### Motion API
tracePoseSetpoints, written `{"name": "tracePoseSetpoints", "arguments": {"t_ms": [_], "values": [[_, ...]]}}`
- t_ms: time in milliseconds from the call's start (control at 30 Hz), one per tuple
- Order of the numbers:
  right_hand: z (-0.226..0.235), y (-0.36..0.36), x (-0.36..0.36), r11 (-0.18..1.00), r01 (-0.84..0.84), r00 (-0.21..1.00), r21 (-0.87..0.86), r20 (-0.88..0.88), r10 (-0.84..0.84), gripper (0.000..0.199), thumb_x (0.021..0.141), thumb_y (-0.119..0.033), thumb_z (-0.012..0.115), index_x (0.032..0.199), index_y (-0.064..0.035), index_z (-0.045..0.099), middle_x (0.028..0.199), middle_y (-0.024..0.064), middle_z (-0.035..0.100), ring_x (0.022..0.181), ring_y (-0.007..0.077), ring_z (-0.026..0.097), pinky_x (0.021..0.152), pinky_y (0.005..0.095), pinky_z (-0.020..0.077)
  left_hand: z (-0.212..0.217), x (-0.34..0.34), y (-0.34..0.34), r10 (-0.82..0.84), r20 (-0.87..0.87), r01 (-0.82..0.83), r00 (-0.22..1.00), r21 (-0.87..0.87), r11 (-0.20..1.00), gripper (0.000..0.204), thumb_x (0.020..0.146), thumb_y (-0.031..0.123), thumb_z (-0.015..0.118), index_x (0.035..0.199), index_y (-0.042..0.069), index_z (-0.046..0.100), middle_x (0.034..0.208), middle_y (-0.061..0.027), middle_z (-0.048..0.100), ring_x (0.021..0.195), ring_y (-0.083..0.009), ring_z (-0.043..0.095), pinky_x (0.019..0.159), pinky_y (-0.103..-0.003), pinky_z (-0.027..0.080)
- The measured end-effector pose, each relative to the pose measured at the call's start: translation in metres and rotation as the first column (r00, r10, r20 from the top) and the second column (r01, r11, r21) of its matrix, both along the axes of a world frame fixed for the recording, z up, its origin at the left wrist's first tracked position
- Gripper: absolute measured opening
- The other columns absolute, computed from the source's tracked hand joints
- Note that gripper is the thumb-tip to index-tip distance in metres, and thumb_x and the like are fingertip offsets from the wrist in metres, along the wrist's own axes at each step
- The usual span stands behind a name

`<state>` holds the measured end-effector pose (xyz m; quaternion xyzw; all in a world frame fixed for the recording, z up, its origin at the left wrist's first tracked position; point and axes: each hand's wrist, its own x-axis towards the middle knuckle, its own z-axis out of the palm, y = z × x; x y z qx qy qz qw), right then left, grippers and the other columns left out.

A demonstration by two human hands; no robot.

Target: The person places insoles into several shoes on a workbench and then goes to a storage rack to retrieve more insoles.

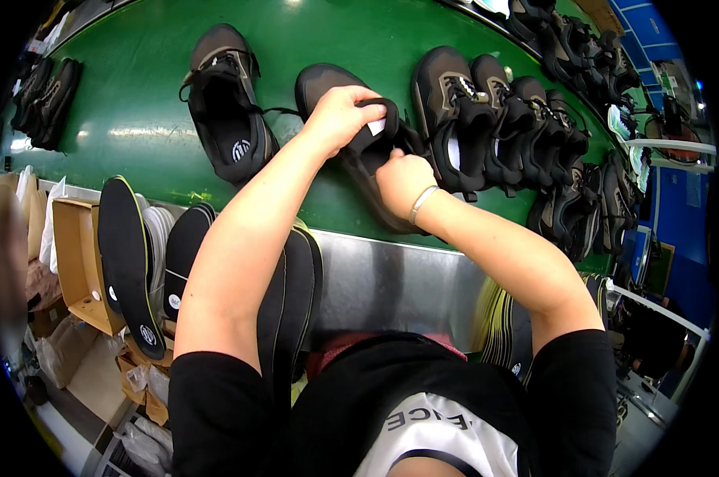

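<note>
A dark brown and black sneaker lies at a slant on the green work surface, under both my hands. My left hand is closed on its padded black tongue, pulling it up so that a white label shows. At the opening, my right hand is closed against the collar near the heel; its fingertips are partly hidden inside the shoe. Left of it sits a matching sneaker with loosened laces and a black insole with a white round mark inside.
Several similar sneakers stand in a row to the right, with more behind them. Another pair is at far left. Black insoles stand along the near edge, beside an open cardboard box. A metal ledge runs before me.
</note>
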<state>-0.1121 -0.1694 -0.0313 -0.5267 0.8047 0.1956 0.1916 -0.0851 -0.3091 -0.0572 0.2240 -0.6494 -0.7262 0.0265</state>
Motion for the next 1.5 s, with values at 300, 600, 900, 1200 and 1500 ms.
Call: {"name": "tracePoseSetpoints", "arguments": {"t_ms": [300,600,900,1200,1500], "values": [[0.034,-0.032,-0.024,0.865,-0.154,0.939,0.477,0.342,-0.021,0.032,0.075,-0.016,0.051,0.102,-0.0003,0.059,0.112,0.0184,0.053,0.107,0.0307,0.048,0.084,0.0359,0.042,0.008,0.002,-0.004,-0.031,-0.002,0.031,1.0,-0.024,0.999,0.024,0.075,0.009,0.059,0.097,-0.002,0.058,0.088,-0.0056,0.061,0.079,-0.011,0.055,0.074,-0.024,0.044],[-0.007,-0.021,-0.005,0.91,-0.109,0.989,0.399,0.138,0.058,0.027,0.076,-0.014,0.054,0.101,-0.0082,0.061,0.11,0.0115,0.056,0.105,0.0227,0.051,0.074,0.031,0.0465,0.002,0.006,-0.004,-0.043,-0.014,0.043,0.999,0.023,0.999,0.022,0.076,0.008,0.058,0.097,-0.001,0.059,0.089,-0.0044,0.061,0.079,-0.0106,0.055,0.073,-0.024,0.045],[-0.026,-0.022,-0.025,0.993,0.063,0.924,-0.095,0.381,-0.022,0.03,0.077,-0.021,0.048,0.102,-0.0074,0.055,0.112,0.0154,0.051,0.101,0.0237,0.052,0.083,0.0363,0.0411,0.01,0.008,0.001,0.023,-0.046,-0.025,0.999,-0.047,0.999,0.023,0.075,0.005,0.055,0.097,-0.001,0.059,0.09,-0.0065,0.06,0.083,-0.0131,0.055,0.077,-0.026,0.043],[-0.088,-0.072,-0.034,0.884,0.155,0.847,-0.442,0.52,0.112,0.036,0.076,-0.026,0.047,0.109,-0.0112,0.053,0.122,0.0127,0.045,0.112,0.0265,0.042,0.094,0.0363,0.0312,0.01,0.009,0.013,0.062,-0.075,-0.086,0.995,-0.377,0.922,0.021,0.077,0.006,0.052,0.096,-0.001,0.057,0.09,-0.0068,0.059,0.085,-0.0131,0.053,0.078,-0.026,0.041],[0.011,0.015,-0.047,0.928,0.351,0.422,-0.121,0.906,-0.041,0.034,0.075,-0.011,0.046,0.106,-0.0002,0.055,0.107,0.0175,0.055,0.101,0.026,0.052,0.087,0.0335,0.0388,0.026,0.009,-0.001,-0.314,-0.19,-0.114,0.93,-0.963,0.245,0.028,0.07,0.0,0.057,0.097,0.008,0.057,0.084,-0.0106,0.058,0.075,-0.0252,0.057,0.067,-0.033,0.046]]}}
